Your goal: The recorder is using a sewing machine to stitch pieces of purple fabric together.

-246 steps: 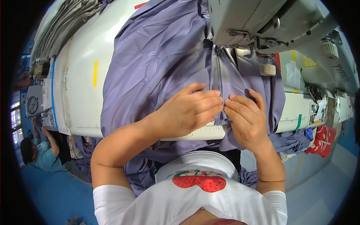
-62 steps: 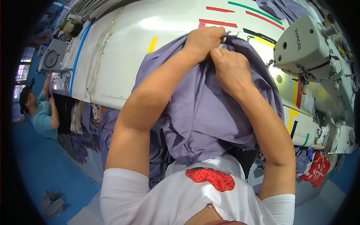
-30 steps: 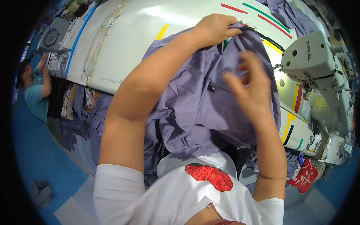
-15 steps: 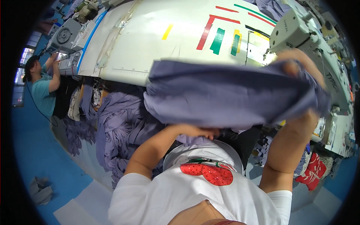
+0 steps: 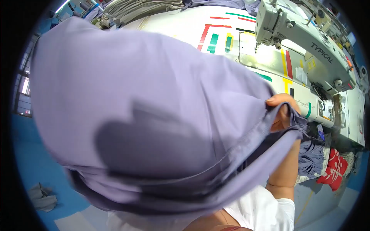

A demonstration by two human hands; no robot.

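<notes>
A large piece of purple-grey cloth [image 5: 162, 96] is spread in the air before me and fills the left and middle of the head view. A stitched seam curves along its lower part, and a dark shadow falls across it. My right hand [image 5: 283, 111] grips the gathered right end, thumb on top and fingers wrapped round the folds. My left hand is hidden, as the cloth covers that whole side. Beyond my right hand stands a white sewing machine [image 5: 304, 42], its needle area lit brightly.
Coloured tape strips [image 5: 213, 43] mark the white table [image 5: 175, 23]. A stack of folded grey cloth [image 5: 142, 9] lies at the back. At lower right are hanging purple-grey pieces [image 5: 311, 158] and a red patterned cloth [image 5: 333, 169]. Grey cloth [image 5: 41, 197] lies on the blue floor.
The cloth has swung up and opened out leftward, now covering my left arm, the co-worker and the fabric pile. My right hand has come lower and nearer, still holding its end.
</notes>
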